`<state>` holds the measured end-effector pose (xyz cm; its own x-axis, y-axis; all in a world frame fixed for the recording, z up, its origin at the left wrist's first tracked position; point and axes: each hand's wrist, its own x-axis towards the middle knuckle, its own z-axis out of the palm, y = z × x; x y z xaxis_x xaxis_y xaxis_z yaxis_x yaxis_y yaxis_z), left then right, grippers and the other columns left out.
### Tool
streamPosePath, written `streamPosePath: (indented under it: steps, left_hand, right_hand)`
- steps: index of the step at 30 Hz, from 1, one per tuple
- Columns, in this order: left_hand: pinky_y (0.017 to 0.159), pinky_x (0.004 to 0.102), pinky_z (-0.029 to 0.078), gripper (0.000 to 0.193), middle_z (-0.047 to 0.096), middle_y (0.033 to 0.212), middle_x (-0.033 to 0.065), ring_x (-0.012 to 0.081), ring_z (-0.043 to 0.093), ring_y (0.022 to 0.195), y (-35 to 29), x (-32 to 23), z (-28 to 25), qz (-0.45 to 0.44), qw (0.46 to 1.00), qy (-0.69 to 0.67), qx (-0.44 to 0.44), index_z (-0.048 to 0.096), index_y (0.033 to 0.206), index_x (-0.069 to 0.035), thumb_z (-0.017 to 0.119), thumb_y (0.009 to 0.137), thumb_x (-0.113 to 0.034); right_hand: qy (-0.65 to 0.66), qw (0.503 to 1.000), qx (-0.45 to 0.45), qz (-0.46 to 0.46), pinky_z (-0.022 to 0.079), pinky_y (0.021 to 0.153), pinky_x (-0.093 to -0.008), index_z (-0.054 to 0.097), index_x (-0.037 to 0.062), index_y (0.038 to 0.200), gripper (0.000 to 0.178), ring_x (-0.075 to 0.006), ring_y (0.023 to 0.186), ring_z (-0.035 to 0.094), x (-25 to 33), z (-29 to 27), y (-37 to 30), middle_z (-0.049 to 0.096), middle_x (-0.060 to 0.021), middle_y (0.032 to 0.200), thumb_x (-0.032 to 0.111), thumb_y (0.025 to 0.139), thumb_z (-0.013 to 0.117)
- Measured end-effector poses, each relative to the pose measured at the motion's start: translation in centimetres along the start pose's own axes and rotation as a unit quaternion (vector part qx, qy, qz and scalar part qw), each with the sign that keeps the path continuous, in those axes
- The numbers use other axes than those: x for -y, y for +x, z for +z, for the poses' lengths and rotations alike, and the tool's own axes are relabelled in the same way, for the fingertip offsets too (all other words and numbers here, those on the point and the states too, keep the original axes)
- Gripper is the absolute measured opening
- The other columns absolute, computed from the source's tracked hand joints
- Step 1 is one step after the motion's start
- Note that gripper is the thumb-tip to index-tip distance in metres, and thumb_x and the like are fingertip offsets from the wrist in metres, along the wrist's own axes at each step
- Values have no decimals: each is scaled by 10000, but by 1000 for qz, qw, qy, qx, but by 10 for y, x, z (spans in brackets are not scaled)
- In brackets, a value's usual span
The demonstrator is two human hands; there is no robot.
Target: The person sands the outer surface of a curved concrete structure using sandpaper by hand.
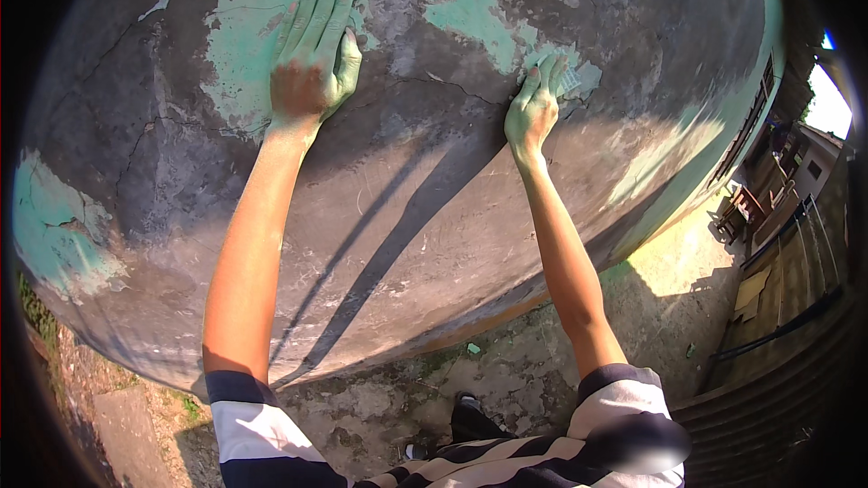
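Observation:
My left hand lies flat against a weathered grey-brown wall, its fingers stretched out over a patch of green paint. Pale greenish dust coats its fingers. Farther right, my right hand is closed at the wall, beside another patch of green paint. At its fingertips shows a small flat pale-green piece with a fine grid pattern; its kind cannot be made out. My palm and part of the fingers hide the rest of it.
Another green paint patch is at the wall's left. Cracks run through the plaster. Below lies rough concrete ground with a green flake and my shoe. Wooden furniture and corrugated sheets stand at the right.

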<state>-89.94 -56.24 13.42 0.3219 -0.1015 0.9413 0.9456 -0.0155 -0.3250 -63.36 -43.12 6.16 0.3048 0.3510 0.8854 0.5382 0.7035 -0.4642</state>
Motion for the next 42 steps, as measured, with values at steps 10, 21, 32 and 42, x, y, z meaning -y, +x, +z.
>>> streamPosePath:
  steps: [10,21,32,42]
  left_hand:
    - [1155,466,361,483,503,1498,107,302,448,1405,-1,1,-4,-7,1000,-14,10,558,1411,-69,536,932,-128]
    - [1157,468,356,474,505,1494,118,311,437,1413,-1,5,-11,-5,999,-21,26,555,1410,-65,525,941,-126]
    - [1158,469,354,490,505,1495,118,312,441,1410,3,-5,-1,-5,999,-28,23,552,1415,-69,537,928,-123]
    - [1151,465,362,506,508,1491,120,311,447,1406,2,-6,-2,-6,1000,-19,24,551,1418,-78,551,912,-109]
  right_hand:
    - [-15,993,32,-113,407,1116,-432,400,-25,1485,507,-385,1465,299,4,4,-31,292,-229,1590,254,1061,408]
    - [10,997,46,-67,395,1122,-426,324,25,1535,538,-385,1461,305,3,0,-8,329,-226,1573,275,1064,399]
    - [-6,998,8,-59,386,1132,-431,342,-14,1511,539,-409,1430,340,2,-10,36,338,-234,1560,289,1068,390]
    - [23,996,-27,-82,390,1135,-436,397,-1,1493,494,-382,1468,293,50,15,32,355,-210,1564,143,1030,489]
